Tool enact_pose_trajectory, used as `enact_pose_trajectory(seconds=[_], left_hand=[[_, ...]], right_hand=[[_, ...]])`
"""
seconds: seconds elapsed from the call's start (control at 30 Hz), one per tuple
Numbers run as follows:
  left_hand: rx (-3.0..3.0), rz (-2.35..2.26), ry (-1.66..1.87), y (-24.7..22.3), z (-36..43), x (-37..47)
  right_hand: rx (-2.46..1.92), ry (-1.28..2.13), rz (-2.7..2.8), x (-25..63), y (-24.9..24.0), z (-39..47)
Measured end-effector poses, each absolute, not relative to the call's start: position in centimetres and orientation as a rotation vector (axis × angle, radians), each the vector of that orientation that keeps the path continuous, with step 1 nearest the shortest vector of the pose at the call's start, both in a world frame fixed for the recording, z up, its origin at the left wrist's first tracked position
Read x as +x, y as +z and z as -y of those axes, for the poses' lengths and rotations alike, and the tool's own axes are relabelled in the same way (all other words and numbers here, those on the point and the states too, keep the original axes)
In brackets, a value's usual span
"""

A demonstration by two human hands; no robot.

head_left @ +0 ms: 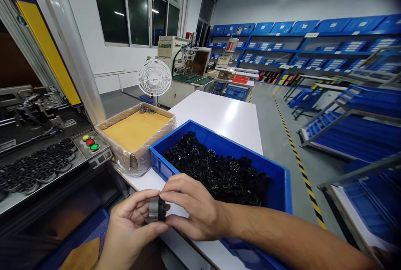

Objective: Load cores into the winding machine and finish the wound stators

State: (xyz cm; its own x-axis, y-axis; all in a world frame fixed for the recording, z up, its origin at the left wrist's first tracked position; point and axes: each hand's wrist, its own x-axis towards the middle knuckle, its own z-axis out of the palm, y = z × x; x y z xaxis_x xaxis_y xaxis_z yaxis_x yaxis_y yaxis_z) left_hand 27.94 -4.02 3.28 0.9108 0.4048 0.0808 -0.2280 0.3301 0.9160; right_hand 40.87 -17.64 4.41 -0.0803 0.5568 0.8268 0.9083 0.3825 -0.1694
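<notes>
A small ring-shaped part [153, 209], grey on one side and black on the other, is held between both hands in front of the blue bin. My left hand [133, 215] grips its grey side with thumb and fingers. From the right, my right hand [191, 207] pinches the black side between thumb and fingertips. Behind my right hand, a blue bin [219, 138] holds a heap of black spoked plastic parts [216, 169]. To its left stands a plastic-wrapped carton [140, 161] with a yellow sheet [138, 128] inside and several dark ring parts [147, 110] at its far edge.
Rows of dark rings [40, 165] lie on the machine ledge at left, beside a button box [94, 148]. A white table [216, 111] runs beneath the bin. Beyond the carton stand a white fan [154, 77] and a machine [188, 61]. Blue racks [369, 119] are at right.
</notes>
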Motion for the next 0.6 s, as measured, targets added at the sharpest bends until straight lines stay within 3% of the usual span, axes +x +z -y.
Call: enact_pose_trajectory(seconds=[0.47, 0.6], left_hand=[[1.098, -0.340, 0.460, 3.5, 4.6, 27.2], [1.145, -0.208, 0.401, 3.6, 4.2, 27.4]], right_hand=[[-1.252, -0.625, 1.791, 40.8, 4.4, 17.5], [-1.237, -0.603, 1.773, 40.8, 4.4, 17.6]])
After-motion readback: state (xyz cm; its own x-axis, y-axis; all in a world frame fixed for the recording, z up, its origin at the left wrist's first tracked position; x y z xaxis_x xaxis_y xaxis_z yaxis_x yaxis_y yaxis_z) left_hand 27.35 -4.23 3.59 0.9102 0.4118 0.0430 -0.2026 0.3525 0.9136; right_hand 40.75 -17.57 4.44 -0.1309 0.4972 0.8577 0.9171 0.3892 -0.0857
